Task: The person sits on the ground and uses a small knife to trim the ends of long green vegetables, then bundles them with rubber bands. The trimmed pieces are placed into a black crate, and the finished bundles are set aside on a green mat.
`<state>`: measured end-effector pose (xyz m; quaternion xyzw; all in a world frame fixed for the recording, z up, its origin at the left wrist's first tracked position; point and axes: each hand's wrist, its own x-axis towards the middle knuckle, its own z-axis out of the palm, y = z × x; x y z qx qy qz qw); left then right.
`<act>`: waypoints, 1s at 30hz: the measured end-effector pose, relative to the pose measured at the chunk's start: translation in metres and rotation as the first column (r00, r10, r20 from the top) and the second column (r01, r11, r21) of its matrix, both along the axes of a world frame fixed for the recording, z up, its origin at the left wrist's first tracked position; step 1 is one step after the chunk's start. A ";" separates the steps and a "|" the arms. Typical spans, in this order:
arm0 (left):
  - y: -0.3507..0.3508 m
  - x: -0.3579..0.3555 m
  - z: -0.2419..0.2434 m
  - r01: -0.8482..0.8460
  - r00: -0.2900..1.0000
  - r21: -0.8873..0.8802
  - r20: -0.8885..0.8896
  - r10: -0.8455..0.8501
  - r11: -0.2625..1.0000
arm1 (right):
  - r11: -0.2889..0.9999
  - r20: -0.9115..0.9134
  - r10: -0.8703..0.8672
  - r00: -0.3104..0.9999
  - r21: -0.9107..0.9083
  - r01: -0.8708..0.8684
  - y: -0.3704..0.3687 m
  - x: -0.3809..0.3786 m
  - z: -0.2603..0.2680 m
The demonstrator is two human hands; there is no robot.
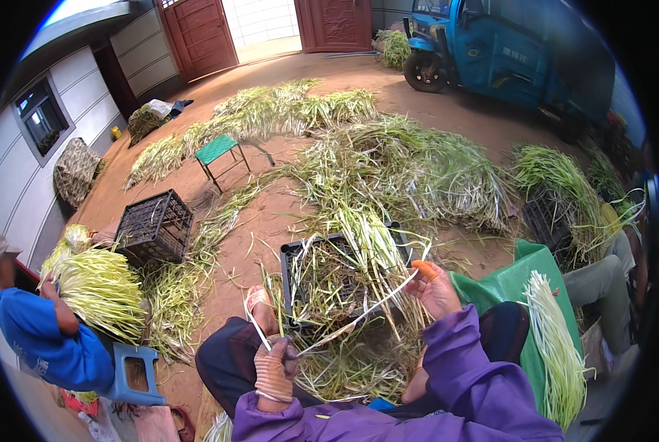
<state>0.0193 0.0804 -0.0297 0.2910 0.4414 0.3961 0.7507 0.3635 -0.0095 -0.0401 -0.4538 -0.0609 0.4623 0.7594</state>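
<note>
My left hand (275,366), in a striped, soiled glove, grips thin pale stalks near my left knee. From it a long whitish strip of stalk (357,323) stretches up to my right hand (433,290), which pinches its other end. Orange covers wrap fingers of the right hand. Between my feet stands a black plastic crate (286,276), upside down or shallow, I cannot tell which. Loose dry leaves (324,298) and a bundle of green stalks (371,240) lie on it. A sheaf of trimmed stalks (556,353) rests on green sheeting (539,265) by my right leg.
A person in blue (58,337) holds a large sheaf (94,287) at left, beside a blue stool (136,375). Ahead lie a black crate (155,226), a green-topped stool (217,149) and heaped stalks (406,166). A blue three-wheeled vehicle (506,61) stands behind. Another person's leg (605,282) shows right.
</note>
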 end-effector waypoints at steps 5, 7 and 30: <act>-0.004 -0.025 0.015 -0.053 0.987 -0.038 -0.155 0.046 0.998 | 0.987 0.072 -0.156 0.985 0.059 0.152 -0.011 0.048 0.002; -0.004 -0.031 0.021 -0.033 0.987 -0.017 -0.161 0.030 0.999 | 0.984 0.131 -0.177 0.976 0.054 0.171 -0.013 0.068 0.005; 0.002 0.055 0.015 0.280 0.958 0.208 -0.116 -0.261 0.937 | 0.864 0.479 0.469 0.742 -0.072 -0.499 0.109 -0.106 0.091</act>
